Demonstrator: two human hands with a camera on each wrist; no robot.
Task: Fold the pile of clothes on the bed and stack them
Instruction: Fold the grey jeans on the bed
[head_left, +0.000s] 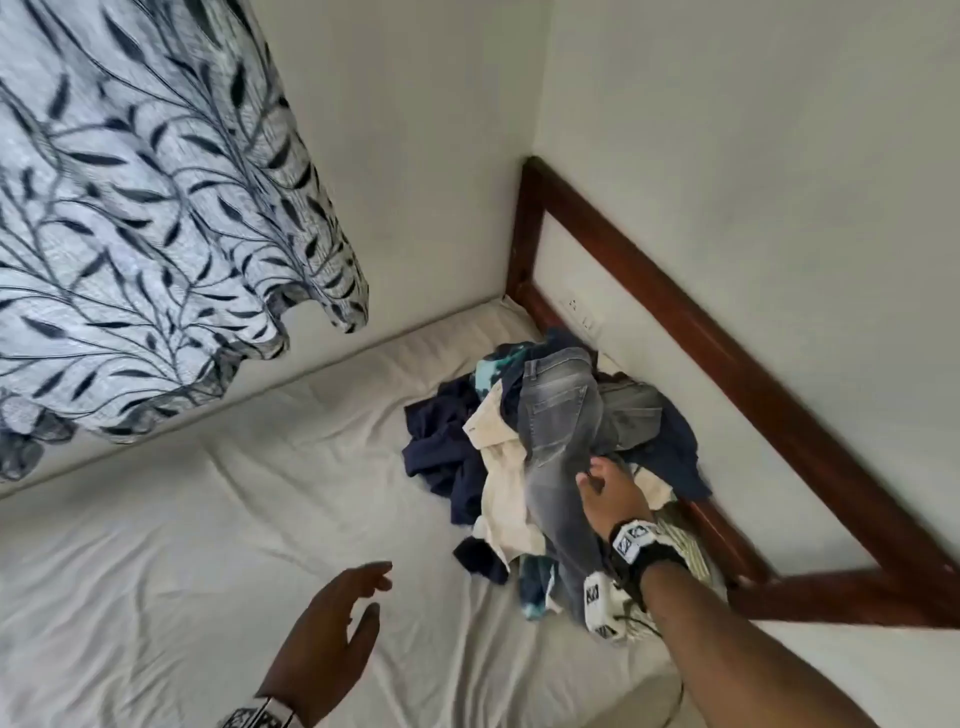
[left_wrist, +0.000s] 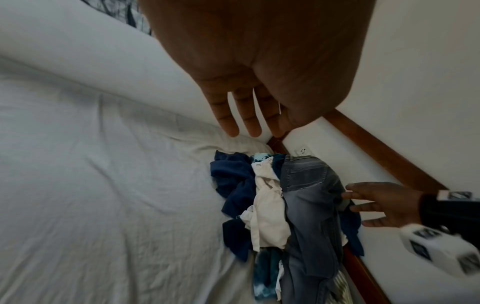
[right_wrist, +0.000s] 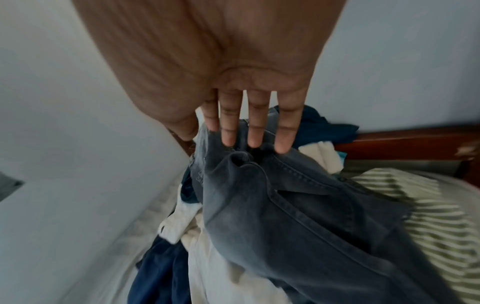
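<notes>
In the head view, the pile of clothes (head_left: 550, 457) is lying unfolded on the bed (head_left: 208, 519), heaped near the corner beside the wooden bed frame (head_left: 727, 374), and no folded stack is being shown anywhere; the opening step, selection of a first garment, is judged to be in hand. The right hand (head_left: 610, 496) is being extended over the grey jeans (head_left: 558, 441), which are draped on top of the pile, its fingers spread and nothing being held. The left hand (head_left: 332, 629) is being held above the bare sheet, well apart from the pile, fingers relaxed and empty. In the left wrist view, the left hand (left_wrist: 249, 82) is being shown with straight, slightly parted fingers over the sheet, while the right hand (left_wrist: 381, 205) is being seen just beside the grey jeans (left_wrist: 309, 201), next to the white garment (left_wrist: 267, 216) and the navy garment (left_wrist: 233, 185). In the right wrist view, the right hand (right_wrist: 233, 72) is being shown with straight fingertips (right_wrist: 283, 144) at a raised fold of the grey jeans (right_wrist: 285, 205); actual contact cannot be confirmed through the blur. The next move is judged to call for a closing grip on that fold, a lift clear of the pile, and support from the left hand so that the jeans can be laid flat on the open sheet.
</notes>
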